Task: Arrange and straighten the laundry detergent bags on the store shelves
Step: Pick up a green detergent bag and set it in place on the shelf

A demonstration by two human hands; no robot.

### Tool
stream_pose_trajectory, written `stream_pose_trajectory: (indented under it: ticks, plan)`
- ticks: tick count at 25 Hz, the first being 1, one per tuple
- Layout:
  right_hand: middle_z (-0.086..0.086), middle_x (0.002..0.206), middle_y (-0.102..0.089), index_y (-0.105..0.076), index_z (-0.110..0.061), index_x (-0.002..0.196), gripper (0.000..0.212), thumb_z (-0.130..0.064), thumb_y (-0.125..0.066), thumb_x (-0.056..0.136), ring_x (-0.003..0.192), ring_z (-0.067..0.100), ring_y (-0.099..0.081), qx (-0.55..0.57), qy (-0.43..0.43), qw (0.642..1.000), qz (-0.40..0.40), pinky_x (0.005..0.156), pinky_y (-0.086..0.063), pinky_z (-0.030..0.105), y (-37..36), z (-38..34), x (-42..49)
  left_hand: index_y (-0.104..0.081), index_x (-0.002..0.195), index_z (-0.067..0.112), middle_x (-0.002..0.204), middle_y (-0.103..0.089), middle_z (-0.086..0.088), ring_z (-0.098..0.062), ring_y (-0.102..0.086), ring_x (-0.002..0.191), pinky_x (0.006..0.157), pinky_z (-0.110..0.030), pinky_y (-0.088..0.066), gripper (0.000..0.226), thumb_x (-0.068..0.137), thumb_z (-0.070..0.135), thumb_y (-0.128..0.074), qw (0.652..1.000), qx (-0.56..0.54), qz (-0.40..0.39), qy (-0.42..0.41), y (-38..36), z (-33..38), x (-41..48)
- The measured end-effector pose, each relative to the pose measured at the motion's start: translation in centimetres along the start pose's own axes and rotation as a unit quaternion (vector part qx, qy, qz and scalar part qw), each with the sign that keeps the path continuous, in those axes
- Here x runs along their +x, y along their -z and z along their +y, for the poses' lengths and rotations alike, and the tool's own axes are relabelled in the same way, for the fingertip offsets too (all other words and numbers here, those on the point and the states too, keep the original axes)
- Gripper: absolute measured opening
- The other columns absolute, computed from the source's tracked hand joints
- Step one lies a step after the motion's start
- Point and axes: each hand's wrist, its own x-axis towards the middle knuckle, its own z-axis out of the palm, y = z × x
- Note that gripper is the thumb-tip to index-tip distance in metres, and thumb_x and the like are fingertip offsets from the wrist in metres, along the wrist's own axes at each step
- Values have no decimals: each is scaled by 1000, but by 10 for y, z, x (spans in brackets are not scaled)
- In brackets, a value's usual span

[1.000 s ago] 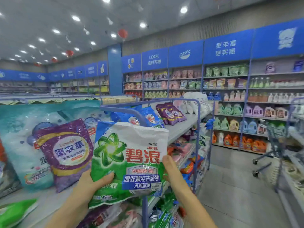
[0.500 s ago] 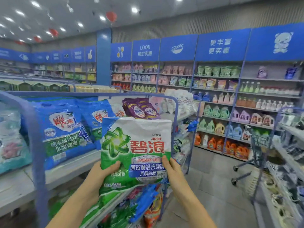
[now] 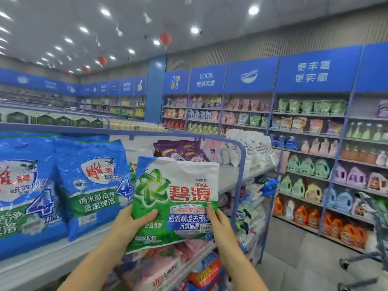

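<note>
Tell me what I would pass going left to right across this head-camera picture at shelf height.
A blue detergent bag cut off at the edge → second blue detergent bag → green-and-white bag gripped by the left hand and right hand → white bags → orange jugs by the far wall.

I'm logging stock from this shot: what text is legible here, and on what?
"ARIEL", "碧浪", "436": green detergent bag.
"4", "低温速溶": blue detergent bag.
"LOOK": blue header sign.
"更丰富 更实惠": right header sign.
Labels on the wall-shelf bottles: too blurred to read.
</note>
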Motion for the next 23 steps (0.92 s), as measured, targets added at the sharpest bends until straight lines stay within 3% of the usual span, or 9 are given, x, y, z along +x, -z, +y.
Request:
stream_pose_trajectory:
  ticks: [3,6,8,11,13,15,18,20,23]
  plan:
    - [-8,99,-68,-58,-18,111,30,-37,-39,96,84,-1,-63,9,4,999,-34,63,-47,13,12,0,77,-62,100,9,88,-75,-6,-24,-71,82,85,-40,-53,31,73,17,-76,999,16,40,-2,-16,1,64]
    - [-16,84,-62,-54,-29,92,18,-35,-38,98,70,-7,-57,32,5,997,-68,53,-43,10,15,4,141,-61,91,15,81,-74,-1,-21,-70,79,79,-36,-54,19,76,15,-74,997,36,74,-11,-31,6,111]
    - [-12,79,-63,-56,-24,91,20,-33,-40,98,64,0,-61,48,2,995,-85,50,-47,13,13,8,180,-60,87,17,83,-72,-1,-14,-70,73,67,-26,-55,16,78,14,-73,993,52,102,-15,-39,9,134]
    - [-3,78,-70,-58,-16,95,21,-31,-44,97,59,7,-68,62,-5,990,-128,52,-54,21,1,19,234,-61,103,8,99,-70,-11,-15,-68,75,61,-23,-53,30,76,12,-74,981,81,177,-21,-33,6,171]
    - [-4,75,-72,-57,-15,96,18,-30,-46,96,60,10,-69,62,-6,983,-173,55,-56,26,-10,28,266,-52,123,3,114,-64,-14,-21,-65,85,65,-26,-51,53,76,11,-74,970,86,228,-4,-26,-2,188]
    - [-4,83,-73,-56,-14,102,20,-30,-47,95,71,14,-70,38,-3,973,-229,69,-57,34,-21,38,297,-40,134,4,124,-57,-14,-25,-61,95,72,-30,-52,67,77,11,-74,954,93,287,3,-22,-12,202]
    - [1,104,-68,-54,-12,112,25,-29,-45,97,89,15,-67,12,3,956,-295,72,-56,29,-42,46,331,-39,131,4,125,-55,-15,-27,-58,104,90,-39,-49,62,78,8,-73,924,130,360,-3,-23,-23,217]
    - [4,109,-67,-54,-12,114,24,-25,-44,98,90,13,-66,15,1,944,-330,65,-55,19,-51,50,347,-39,127,4,119,-56,-13,-24,-55,100,89,-34,-46,54,81,7,-69,902,162,401,-11,-29,-26,225]
    - [5,108,-66,-55,-13,108,16,-19,-46,97,90,12,-65,16,22,934,-356,69,-55,18,-60,52,363,-39,125,8,117,-52,-8,-22,-51,106,92,-32,-41,47,86,11,-65,878,221,424,-9,-35,-28,230]
